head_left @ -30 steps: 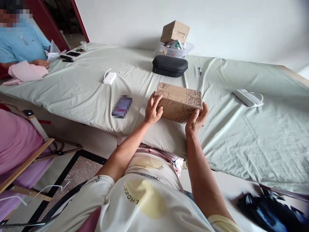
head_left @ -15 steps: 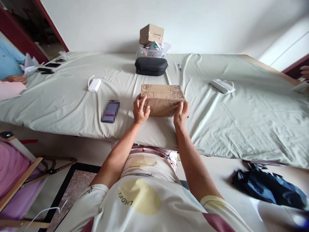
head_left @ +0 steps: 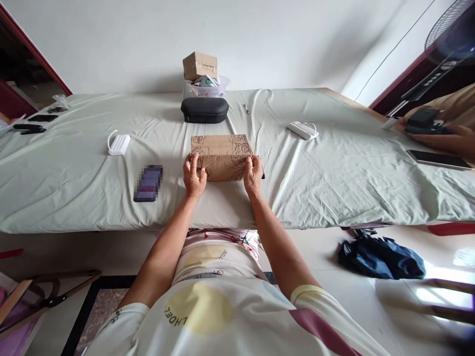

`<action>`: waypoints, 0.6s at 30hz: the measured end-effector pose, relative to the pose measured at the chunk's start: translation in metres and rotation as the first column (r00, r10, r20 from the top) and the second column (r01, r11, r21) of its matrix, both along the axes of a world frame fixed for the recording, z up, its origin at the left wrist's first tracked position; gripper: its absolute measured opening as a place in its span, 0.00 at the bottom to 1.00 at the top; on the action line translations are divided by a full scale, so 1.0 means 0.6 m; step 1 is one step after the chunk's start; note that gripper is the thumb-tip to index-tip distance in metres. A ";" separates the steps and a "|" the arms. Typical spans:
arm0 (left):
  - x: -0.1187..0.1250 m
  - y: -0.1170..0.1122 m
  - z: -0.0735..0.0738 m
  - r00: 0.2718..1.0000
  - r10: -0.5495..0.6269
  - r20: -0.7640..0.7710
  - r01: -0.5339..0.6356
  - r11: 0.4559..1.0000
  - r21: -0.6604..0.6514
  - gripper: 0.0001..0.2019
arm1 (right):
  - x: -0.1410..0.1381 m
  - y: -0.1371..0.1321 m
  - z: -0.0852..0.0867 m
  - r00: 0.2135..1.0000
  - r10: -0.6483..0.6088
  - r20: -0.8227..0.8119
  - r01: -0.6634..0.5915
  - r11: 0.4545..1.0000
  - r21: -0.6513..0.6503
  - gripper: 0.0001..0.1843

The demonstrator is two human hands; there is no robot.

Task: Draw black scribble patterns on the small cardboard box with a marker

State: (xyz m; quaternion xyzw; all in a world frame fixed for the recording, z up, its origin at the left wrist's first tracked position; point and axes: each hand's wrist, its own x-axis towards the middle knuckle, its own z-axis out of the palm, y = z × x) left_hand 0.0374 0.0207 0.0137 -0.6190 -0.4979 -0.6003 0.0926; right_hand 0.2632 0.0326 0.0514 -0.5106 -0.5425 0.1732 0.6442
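A brown cardboard box [head_left: 224,167] with dark scribbled line drawings sits on the cloth near the table's front edge. My left hand [head_left: 194,178] grips its left end, fingers over the top edge and thumb against the front face. At the right end, my right hand [head_left: 253,174] holds the front corner, thumb on the front. Its other fingers are partly hidden behind the corner. Something small and dark [head_left: 263,174] pokes out beside the right hand. Left of the box lies a phone [head_left: 148,184] with a blurred screen.
Behind the box stand a black zip case [head_left: 205,110] and a plastic basket [head_left: 217,90] with a small carton [head_left: 200,66] on top. White corded blocks [head_left: 119,145] [head_left: 302,130] lie on either side. At right, a person's hand [head_left: 434,138] holds a dark object above a phone [head_left: 440,158].
My view has turned to the right, so the table's contents appear further left. A person holding a dark object and a fan now show at the right. Both hands keep their hold on the box.
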 end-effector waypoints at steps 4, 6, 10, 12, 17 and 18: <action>0.002 0.001 -0.001 1.000 0.020 -0.019 -0.020 0.999 0.038 0.30 | 0.001 0.001 -0.001 1.000 0.000 0.005 0.000 1.000 0.001 0.31; 0.003 0.002 -0.001 0.999 0.028 -0.033 -0.026 0.999 0.044 0.29 | 0.001 0.002 -0.001 1.000 0.001 0.003 -0.001 1.000 0.006 0.31; 0.007 0.004 -0.004 0.998 0.039 -0.042 -0.036 0.998 0.054 0.28 | 0.002 0.004 -0.001 1.000 -0.006 -0.003 0.006 1.000 0.010 0.31; 0.008 0.005 -0.005 0.999 0.024 -0.040 -0.023 0.999 0.037 0.28 | 0.005 0.006 -0.002 1.000 -0.015 0.010 0.015 1.000 0.015 0.31; 0.008 0.008 -0.007 0.999 -0.006 -0.044 0.004 0.999 -0.050 0.27 | 0.010 0.012 -0.009 0.997 -0.036 0.064 0.032 0.998 0.054 0.31; 0.006 0.009 -0.007 0.999 -0.009 -0.047 0.006 0.999 -0.053 0.27 | 0.010 0.015 -0.012 0.996 -0.044 0.074 0.040 0.998 0.057 0.32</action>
